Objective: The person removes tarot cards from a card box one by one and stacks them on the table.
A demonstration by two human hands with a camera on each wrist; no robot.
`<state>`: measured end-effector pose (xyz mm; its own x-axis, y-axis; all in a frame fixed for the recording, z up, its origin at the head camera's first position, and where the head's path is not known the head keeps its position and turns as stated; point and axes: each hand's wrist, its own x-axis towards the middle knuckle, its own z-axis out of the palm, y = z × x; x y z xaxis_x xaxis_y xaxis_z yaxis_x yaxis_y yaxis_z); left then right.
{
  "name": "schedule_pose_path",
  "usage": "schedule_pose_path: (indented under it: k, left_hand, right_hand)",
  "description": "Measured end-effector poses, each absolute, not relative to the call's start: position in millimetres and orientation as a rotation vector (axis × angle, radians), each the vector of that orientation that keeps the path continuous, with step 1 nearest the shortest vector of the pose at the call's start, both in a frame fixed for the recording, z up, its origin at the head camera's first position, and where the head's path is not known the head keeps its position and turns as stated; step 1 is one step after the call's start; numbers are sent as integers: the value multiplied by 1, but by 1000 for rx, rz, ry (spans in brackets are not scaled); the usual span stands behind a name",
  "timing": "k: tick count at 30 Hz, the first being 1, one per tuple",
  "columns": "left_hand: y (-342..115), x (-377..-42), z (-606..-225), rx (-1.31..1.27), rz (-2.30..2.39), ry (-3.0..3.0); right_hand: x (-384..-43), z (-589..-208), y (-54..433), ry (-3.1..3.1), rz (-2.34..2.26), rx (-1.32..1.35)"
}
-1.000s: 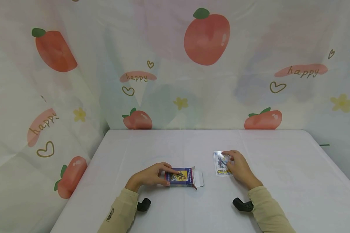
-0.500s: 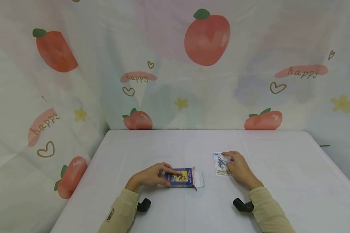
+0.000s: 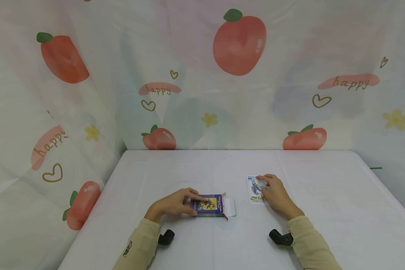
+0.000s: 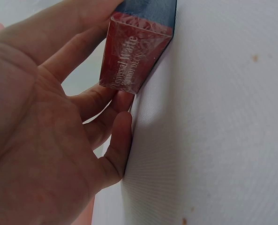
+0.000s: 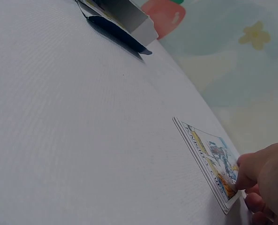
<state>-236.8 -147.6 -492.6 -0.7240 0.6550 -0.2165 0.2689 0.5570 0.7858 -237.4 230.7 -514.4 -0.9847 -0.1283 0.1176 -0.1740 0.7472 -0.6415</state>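
"Hands first, from the head view?"

"Left hand [image 3: 176, 203] holds a blue tarot box [image 3: 210, 205] flat on the white worktop [image 3: 219, 243], its open flap [image 3: 230, 207] facing right. Right hand [image 3: 278, 194], apart from it, pinches cards [image 3: 255, 190] by their right side."

"Left wrist view?"

"Fingers [image 4: 78, 52] grip the box near its red lettered end [image 4: 138, 54]; squeezing too hard could crease it."

"Right wrist view?"

"Several card edges, slightly staggered; a loose pinch could let them slide apart."

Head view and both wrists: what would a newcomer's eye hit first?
Probably the big red fruit printed on the backdrop, just right of centre at the top of the head view. Next, the blue card box lying on the white table, its open end facing right, held by the left hand. Right of it, the right hand grips a small stack of cards.
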Motion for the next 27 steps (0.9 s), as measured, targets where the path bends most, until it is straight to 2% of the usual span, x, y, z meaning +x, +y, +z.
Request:
schedule_pose_path:
  k: [27]
  left_hand:
    - [-148,-237,-493,732,1043,2295]
  right_hand:
    - [-236,-512,231,-2899,1055,259]
